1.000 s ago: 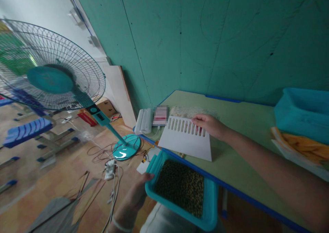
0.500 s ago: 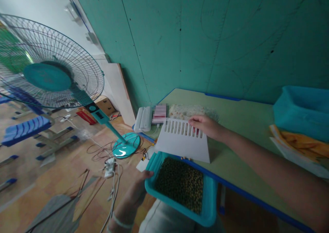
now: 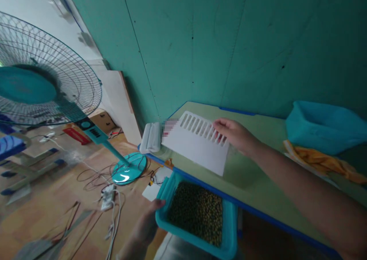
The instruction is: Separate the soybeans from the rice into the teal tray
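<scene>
My right hand [image 3: 233, 134] grips the slotted end of a white plastic scraper board [image 3: 196, 142], which is lifted and tilted over the green table [image 3: 258, 176]. My left hand [image 3: 149, 221] holds the near-left rim of a teal tray [image 3: 229, 237] filled with small greenish-brown beans [image 3: 196, 212]. The tray sits just below the table's blue front edge, over my lap.
A teal standing fan [image 3: 37, 88] is on the floor at left, with cables and a power strip [image 3: 107, 193] around its base. A white device [image 3: 150, 137] lies at the table's left corner. A teal tub [image 3: 323, 124] and orange cloth [image 3: 318, 160] sit at right.
My right hand has lifted the scraper off the table and back toward the wall. The pale grain pile behind it is now hidden. The view has swung right.
</scene>
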The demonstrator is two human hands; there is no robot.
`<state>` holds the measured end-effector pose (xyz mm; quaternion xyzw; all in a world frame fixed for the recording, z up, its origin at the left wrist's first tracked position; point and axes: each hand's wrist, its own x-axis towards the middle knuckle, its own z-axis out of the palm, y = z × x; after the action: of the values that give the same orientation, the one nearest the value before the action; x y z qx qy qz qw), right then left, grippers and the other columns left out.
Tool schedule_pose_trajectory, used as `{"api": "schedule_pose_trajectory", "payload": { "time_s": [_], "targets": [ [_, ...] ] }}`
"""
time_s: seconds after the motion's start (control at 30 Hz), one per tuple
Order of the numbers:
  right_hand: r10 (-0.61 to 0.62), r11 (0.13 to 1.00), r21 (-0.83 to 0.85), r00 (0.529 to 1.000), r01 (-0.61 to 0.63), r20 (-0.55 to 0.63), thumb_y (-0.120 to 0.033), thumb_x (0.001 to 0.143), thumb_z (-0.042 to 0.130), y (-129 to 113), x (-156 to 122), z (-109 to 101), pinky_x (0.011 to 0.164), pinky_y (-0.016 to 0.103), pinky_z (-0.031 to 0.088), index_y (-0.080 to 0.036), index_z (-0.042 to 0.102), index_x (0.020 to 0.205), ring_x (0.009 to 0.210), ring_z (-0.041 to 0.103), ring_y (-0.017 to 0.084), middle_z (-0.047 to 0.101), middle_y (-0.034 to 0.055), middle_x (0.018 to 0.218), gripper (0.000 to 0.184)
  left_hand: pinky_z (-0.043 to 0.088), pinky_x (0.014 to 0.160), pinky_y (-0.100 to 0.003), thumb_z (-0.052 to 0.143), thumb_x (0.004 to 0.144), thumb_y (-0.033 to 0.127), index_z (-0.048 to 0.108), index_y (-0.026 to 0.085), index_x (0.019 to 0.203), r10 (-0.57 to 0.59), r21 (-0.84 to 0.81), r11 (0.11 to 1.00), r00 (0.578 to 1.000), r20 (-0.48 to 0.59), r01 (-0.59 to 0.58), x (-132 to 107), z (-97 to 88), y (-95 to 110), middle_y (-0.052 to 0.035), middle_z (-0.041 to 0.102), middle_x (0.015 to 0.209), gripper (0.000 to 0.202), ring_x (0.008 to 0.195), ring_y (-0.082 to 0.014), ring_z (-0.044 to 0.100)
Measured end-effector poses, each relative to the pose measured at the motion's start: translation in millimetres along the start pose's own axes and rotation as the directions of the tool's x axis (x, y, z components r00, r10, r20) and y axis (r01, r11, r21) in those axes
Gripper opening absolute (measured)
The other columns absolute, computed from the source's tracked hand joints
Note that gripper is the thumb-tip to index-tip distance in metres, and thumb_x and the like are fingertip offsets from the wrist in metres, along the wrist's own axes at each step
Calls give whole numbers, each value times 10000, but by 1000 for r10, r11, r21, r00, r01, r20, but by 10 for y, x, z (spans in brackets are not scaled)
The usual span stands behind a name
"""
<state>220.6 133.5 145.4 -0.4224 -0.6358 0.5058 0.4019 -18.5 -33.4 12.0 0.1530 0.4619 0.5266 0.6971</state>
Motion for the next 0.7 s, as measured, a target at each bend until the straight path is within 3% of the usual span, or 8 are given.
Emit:
{"api": "schedule_pose_trajectory", "payload": {
  "time_s": [0.1, 0.23, 0.37, 0.5, 0.7],
  "targets": [
    [10, 991, 137, 986, 13, -168, -423, 705, 615, -149, 13, -225, 454, 230, 354, -205, 497, 752, 460, 460, 88, 506, -50, 567, 252, 399, 953, -351, 630, 669, 243, 744, 188, 859, -31, -15, 999, 999, -19, 31, 19, -96, -4, -30, 761, 872, 229, 1067, -295, 583],
    [-36, 986, 148, 969, 75, -245, -419, 627, 686, -291, -51, -437, 480, 237, 366, -219, 499, 793, 494, 463, 93, 507, -51, 603, 320, 418, 931, -345, 659, 649, 286, 742, 162, 865, -60, -12, 998, 997, -39, 60, 58, -212, 4, -32, 767, 825, 263, 1064, -304, 582],
    [-58, 996, -71, 977, 44, -205, -397, 663, 648, -271, -58, -510, 521, 262, 373, -226, 511, 813, 530, 476, 113, 510, -40, 628, 266, 464, 867, -340, 637, 670, 295, 732, 149, 890, -30, 46, 998, 999, -15, 30, 84, -227, 34, -44, 767, 840, 281, 1054, -303, 586],
    [16, 960, -275, 993, -47, -115, -433, 707, 571, -103, 31, -502, 525, 264, 359, -212, 507, 762, 535, 467, 120, 492, -34, 606, 236, 495, 819, -358, 649, 656, 280, 735, 151, 847, 28, 73, 997, 1000, -8, -27, 121, -197, 48, -56, 763, 878, 246, 1016, -318, 606],
    [96, 943, -315, 993, -112, -64, -397, 729, 543, 147, 137, -405, 525, 246, 360, -204, 491, 739, 522, 460, 105, 488, -40, 604, 200, 474, 876, -344, 703, 594, 270, 749, 193, 782, -33, 41, 999, 999, -37, 34, 143, -181, 83, -16, 771, 800, 208, 1020, -306, 607]
  ]
}}
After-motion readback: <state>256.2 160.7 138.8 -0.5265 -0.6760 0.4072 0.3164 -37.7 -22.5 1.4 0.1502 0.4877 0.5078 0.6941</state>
